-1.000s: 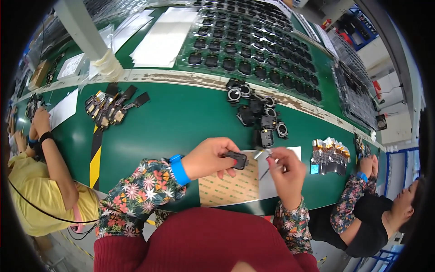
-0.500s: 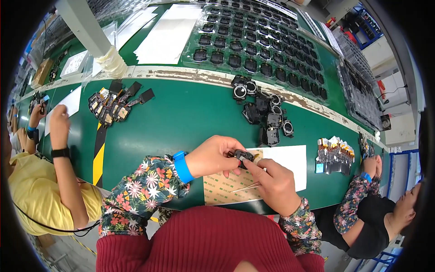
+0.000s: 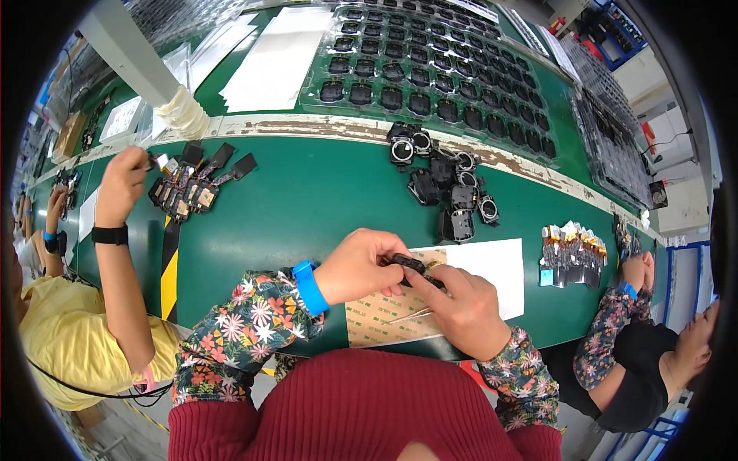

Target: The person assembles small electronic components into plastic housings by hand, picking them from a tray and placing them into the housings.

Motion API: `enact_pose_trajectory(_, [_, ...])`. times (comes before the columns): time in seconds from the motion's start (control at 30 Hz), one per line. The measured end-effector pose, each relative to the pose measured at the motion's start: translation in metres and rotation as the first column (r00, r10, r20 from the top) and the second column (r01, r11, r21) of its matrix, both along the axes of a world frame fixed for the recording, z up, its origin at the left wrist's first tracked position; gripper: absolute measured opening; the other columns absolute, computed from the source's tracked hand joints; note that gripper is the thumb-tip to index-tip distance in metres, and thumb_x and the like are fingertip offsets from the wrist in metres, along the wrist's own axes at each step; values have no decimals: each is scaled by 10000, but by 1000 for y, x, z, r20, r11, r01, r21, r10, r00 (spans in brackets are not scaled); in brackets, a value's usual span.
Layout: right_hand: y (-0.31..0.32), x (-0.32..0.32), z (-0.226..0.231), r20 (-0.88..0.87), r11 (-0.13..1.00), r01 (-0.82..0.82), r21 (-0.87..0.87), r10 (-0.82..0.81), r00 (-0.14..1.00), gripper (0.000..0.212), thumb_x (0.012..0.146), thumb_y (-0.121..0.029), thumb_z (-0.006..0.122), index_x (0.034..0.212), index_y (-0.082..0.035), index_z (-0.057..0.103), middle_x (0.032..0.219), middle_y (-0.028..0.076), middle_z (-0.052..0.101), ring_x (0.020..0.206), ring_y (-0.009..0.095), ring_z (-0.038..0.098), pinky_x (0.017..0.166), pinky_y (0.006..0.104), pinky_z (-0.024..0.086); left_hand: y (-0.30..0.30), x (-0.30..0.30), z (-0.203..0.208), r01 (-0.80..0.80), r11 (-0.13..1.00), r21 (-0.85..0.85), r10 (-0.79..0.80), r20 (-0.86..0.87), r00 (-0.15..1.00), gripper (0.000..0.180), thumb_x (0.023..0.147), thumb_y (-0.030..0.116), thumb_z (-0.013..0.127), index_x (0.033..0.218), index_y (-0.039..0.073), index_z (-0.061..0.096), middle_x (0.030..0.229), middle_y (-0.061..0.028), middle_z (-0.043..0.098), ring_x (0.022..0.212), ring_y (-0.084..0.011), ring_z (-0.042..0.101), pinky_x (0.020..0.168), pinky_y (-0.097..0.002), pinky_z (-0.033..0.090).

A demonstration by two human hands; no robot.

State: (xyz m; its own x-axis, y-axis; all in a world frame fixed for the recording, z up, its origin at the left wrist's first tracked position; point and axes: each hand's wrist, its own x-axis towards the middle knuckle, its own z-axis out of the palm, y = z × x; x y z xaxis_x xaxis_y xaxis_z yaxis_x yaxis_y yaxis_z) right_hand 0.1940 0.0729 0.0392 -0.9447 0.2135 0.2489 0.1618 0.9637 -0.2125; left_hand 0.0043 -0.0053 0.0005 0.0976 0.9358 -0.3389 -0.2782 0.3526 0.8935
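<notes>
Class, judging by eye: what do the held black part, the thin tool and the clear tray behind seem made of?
Black part: probably plastic, fairly matt; dark, with only soft highlights.
Thin tool: likely metal, smooth; slim, straight and pale, slightly shiny.
Clear tray: apparently thin plastic, glossy; green shows through and highlights catch its edges.

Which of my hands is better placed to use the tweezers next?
Probably your right hand: it holds the tweezers, and it is right at the small black housing. Your left hand is occupied gripping that housing.
</notes>
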Motion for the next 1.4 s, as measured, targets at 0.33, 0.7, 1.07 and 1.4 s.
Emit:
enact_pose_trajectory(0.33, [30,24,6,-244,537,17,-843,-411,878,203,832,-75,518,980,16,622,1003,95,507,819,124,485,716,240,395,1,0,11,71,996,-45,-69,40,997,113,857,-36,498,962,-29,540,873,-74,630,667,-101,633,566,-214,511])
enact_pose_trajectory(0.7, [42,27,-25,-82,229,59,-972,-560,824,203,924,-130,531,1016,41,590,945,100,625,818,159,605,751,280,497,-4,22,-5,98,919,382,51,-361,931,184,781,-23,551,962,-12,585,973,-135,648,680,-137,601,597,-263,472])
enact_pose_trajectory(1.07, [51,24,-33,-28,150,70,-986,-568,822,192,927,-122,514,1013,38,574,971,118,628,833,168,609,771,292,510,2,22,-1,326,847,420,21,-640,768,185,749,-15,587,929,23,600,1091,-133,627,882,-294,623,689,-349,505])
enact_pose_trajectory(1.4, [60,18,-26,88,80,153,-985,-530,843,129,934,-120,490,987,-21,553,939,73,617,846,130,599,706,271,547,2,21,-1,340,859,383,-4,-658,753,193,732,-10,581,921,15,613,1070,-132,634,904,-298,618,712,-359,507])
